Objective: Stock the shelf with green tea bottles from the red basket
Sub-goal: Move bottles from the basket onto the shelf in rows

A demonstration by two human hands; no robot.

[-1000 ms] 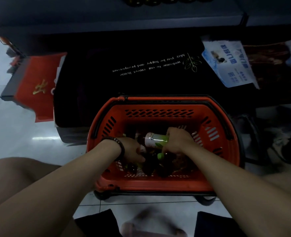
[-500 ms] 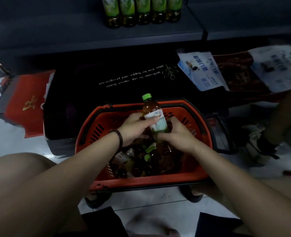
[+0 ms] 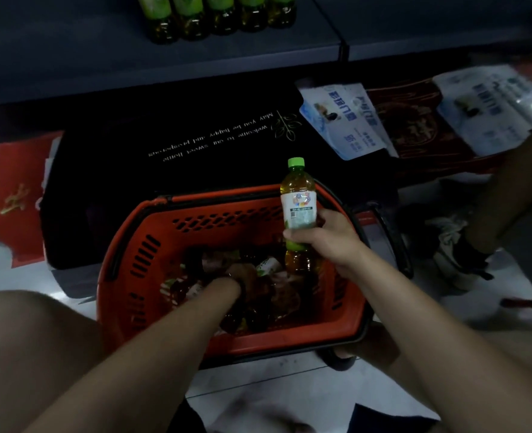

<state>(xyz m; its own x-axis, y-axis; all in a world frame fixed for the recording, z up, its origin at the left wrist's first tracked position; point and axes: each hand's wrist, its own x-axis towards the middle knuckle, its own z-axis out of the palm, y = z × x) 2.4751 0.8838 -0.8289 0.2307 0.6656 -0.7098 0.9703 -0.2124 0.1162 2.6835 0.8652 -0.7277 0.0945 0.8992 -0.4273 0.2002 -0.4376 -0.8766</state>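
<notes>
Right hand (image 3: pixel 330 239) wrapped around green tea bottle (image 3: pixel 299 210), upright, above red basket (image 3: pixel 152 245) far right rim. Left hand (image 3: pixel 246 281) down inside basket among remaining bottles (image 3: pixel 267 267), grip unclear. Stocked bottles (image 3: pixel 214 17) on shelf (image 3: pixel 71 57) beyond basket.

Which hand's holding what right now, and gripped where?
Right hand holds an upright bottle around its lower middle. Left hand is down in the basket; its grip cannot be told.
</notes>
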